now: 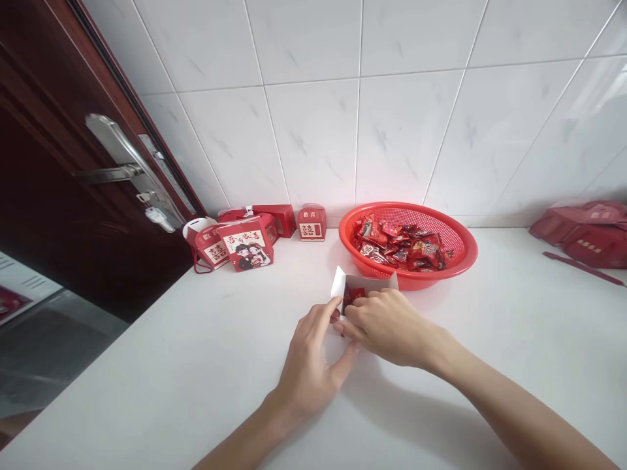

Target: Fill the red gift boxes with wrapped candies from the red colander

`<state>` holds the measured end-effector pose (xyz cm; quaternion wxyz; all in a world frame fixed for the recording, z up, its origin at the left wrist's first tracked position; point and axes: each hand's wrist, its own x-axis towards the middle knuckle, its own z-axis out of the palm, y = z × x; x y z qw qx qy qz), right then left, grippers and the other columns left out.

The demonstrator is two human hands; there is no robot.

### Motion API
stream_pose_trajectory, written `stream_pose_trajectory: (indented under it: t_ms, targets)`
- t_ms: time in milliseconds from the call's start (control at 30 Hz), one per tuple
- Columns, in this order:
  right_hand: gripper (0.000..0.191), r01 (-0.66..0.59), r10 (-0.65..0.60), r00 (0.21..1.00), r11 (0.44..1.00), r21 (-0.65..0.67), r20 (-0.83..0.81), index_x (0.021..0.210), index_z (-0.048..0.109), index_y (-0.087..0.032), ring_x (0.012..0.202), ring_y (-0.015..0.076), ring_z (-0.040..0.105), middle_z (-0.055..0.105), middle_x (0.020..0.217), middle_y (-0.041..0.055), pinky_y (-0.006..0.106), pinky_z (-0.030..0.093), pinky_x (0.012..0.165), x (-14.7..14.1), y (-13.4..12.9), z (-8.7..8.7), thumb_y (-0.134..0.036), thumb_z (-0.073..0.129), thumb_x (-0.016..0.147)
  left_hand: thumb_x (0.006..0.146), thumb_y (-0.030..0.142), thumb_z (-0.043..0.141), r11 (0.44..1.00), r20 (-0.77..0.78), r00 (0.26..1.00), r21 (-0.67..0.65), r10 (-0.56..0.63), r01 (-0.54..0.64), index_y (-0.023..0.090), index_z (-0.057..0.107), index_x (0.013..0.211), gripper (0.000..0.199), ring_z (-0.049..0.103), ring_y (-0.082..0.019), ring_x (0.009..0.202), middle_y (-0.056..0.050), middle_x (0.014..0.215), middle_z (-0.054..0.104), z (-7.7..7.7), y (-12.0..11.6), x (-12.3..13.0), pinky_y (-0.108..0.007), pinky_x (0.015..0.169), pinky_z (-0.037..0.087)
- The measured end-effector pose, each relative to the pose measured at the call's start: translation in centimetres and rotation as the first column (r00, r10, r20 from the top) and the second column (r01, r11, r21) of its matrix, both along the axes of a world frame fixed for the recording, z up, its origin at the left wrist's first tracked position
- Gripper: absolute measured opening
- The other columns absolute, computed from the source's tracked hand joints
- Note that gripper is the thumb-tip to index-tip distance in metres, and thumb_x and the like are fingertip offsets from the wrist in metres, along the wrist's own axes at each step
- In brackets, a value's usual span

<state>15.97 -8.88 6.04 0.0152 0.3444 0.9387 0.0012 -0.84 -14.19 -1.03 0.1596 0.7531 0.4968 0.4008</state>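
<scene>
An open small box (375, 284) with raised white inner flaps stands in front of the red basket, something red inside it. My left hand (313, 365) is at the box's left side, fingers curved and thumb apart, its fingertips against the box. Over the box's opening lies my right hand (386, 326), with its fingers bent down into it; the fingertips are partly hidden, and what they hold cannot be made out. Behind the box, the red perforated basket (465, 251) contains many red-wrapped candies (401, 248).
Several red gift boxes (247, 248) stand at the back left, and another small box (311, 222) is near the wall. Red folded packaging (582, 232) and a dark red strip (582, 267) lie at the right. A dark door (63, 130) borders the white table (196, 378) on the left.
</scene>
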Motion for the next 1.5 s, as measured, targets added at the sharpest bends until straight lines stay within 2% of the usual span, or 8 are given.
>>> stream_pose_trajectory:
  t_ms: [233,533,633,733,800,967,1133,1500]
  targets:
    - [0.07,0.218,-0.203,0.972,0.968,-0.127,0.119,0.075,0.072,-0.018,0.072,0.0213,0.065,0.072,0.077,0.0086,0.031,0.025,0.062,-0.4,-0.5,1.0,-0.065,0.027,0.101,0.087,0.017,0.062,1.0,0.009,1.0,0.008,-0.007,0.007,0.028,0.04,0.142,0.06,0.062,-0.023,0.102,-0.005,0.109,0.062,-0.1,0.0,0.4,-0.04,0.09,0.052]
    - [0.074,0.228,-0.2,0.963,0.962,-0.151,0.179,0.068,0.071,-0.016,0.062,0.0177,0.064,0.071,0.068,0.008,0.03,0.025,0.058,-0.8,-0.3,1.2,-0.064,0.026,0.102,0.089,0.021,0.062,1.0,0.02,0.999,0.014,-0.028,0.028,0.027,0.04,0.141,0.057,0.062,-0.024,0.103,-0.006,0.112,0.062,-0.2,-0.2,0.7,-0.04,0.09,0.053]
    - [0.062,0.229,-0.205,0.961,0.966,-0.116,0.186,0.075,0.073,-0.016,0.065,0.0193,0.065,0.07,0.069,0.0083,0.029,0.025,0.057,-0.8,-0.3,1.3,-0.055,0.033,0.104,0.09,0.024,0.062,1.0,0.024,1.0,-0.007,-0.017,0.018,0.027,0.041,0.141,0.056,0.063,-0.024,0.104,-0.007,0.113,0.062,-0.3,-0.1,0.7,-0.041,0.091,0.053]
    - [0.021,0.139,-0.125,0.967,0.989,-0.048,0.224,0.11,0.072,-0.024,0.07,0.0207,0.067,0.072,0.08,0.0066,0.027,0.024,0.056,-0.5,-0.2,1.3,-0.034,0.058,0.098,0.091,0.026,0.062,1.0,0.023,1.0,-0.032,0.002,-0.002,0.027,0.041,0.141,0.054,0.062,-0.024,0.106,-0.008,0.117,0.062,-0.4,-0.1,0.7,-0.042,0.093,0.052]
    - [0.032,0.085,-0.081,0.968,0.996,-0.006,0.238,0.123,0.067,-0.027,0.07,0.0218,0.067,0.072,0.083,0.0064,0.026,0.024,0.054,-0.3,-0.1,1.3,-0.027,0.067,0.091,0.092,0.026,0.061,0.999,0.023,1.0,-0.034,0.006,-0.006,0.027,0.041,0.14,0.053,0.061,-0.024,0.106,-0.007,0.116,0.062,-0.5,-0.1,0.6,-0.042,0.093,0.051]
    - [0.019,0.158,-0.156,0.973,0.987,0.003,0.17,0.088,0.073,-0.017,0.064,0.0172,0.06,0.066,0.071,0.006,0.028,0.02,0.051,0.0,0.6,1.5,-0.009,0.056,0.089,0.092,0.027,0.061,0.999,0.043,0.999,-0.047,0.019,-0.017,0.028,0.038,0.142,0.055,0.061,-0.025,0.106,-0.007,0.113,0.062,-0.8,0.0,0.7,-0.043,0.094,0.051]
    - [0.023,0.347,-0.357,0.931,0.93,-0.123,-0.071,0.066,0.059,-0.016,0.049,0.01,0.033,0.052,0.057,-0.0005,0.028,0.016,0.048,0.9,1.5,1.8,0.003,0.048,0.074,0.092,0.029,0.061,0.998,0.045,0.998,-0.06,0.031,-0.028,0.028,0.039,0.142,0.055,0.06,-0.026,0.108,-0.008,0.113,0.061,-0.9,0.0,0.9,-0.045,0.094,0.05]
    - [0.031,0.3,-0.301,0.953,0.951,-0.076,-0.009,0.09,0.061,-0.018,0.049,0.0107,0.034,0.057,0.066,0.0,0.028,0.016,0.049,1.4,2.1,2.0,0.004,0.046,0.074,0.091,0.03,0.061,0.998,0.024,0.999,-0.054,0.04,-0.039,0.025,0.04,0.142,0.056,0.063,-0.027,0.107,-0.009,0.113,0.063,-0.5,0.0,0.9,-0.045,0.094,0.052]
